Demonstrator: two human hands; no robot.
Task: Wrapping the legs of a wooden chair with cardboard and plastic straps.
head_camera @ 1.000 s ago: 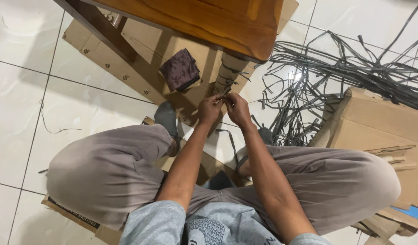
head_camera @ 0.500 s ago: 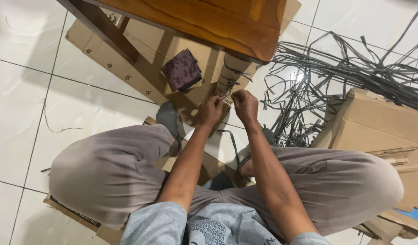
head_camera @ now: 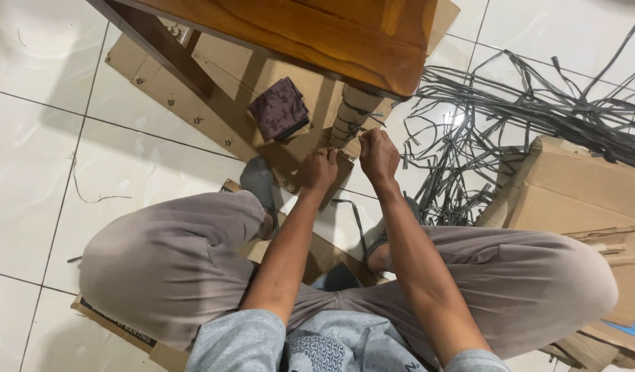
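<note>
Near me: two bent knees in grey trousers [head_camera: 159,255], flat cardboard [head_camera: 221,103] under them. My left hand [head_camera: 320,170] and right hand [head_camera: 379,155] sit side by side, fingers pinched narrow on a dark strap at the cardboard-wrapped table leg [head_camera: 350,116], just at 12 o'clock. One maroon cloth [head_camera: 278,109] at 10. Tangled strap pile [head_camera: 531,103] and one carton [head_camera: 572,186] at 2–3. Wooden tabletop [head_camera: 310,34] overhangs farthest.

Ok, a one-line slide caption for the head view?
Seated person's left hand and right hand work at the cardboard-wrapped table leg.
</note>
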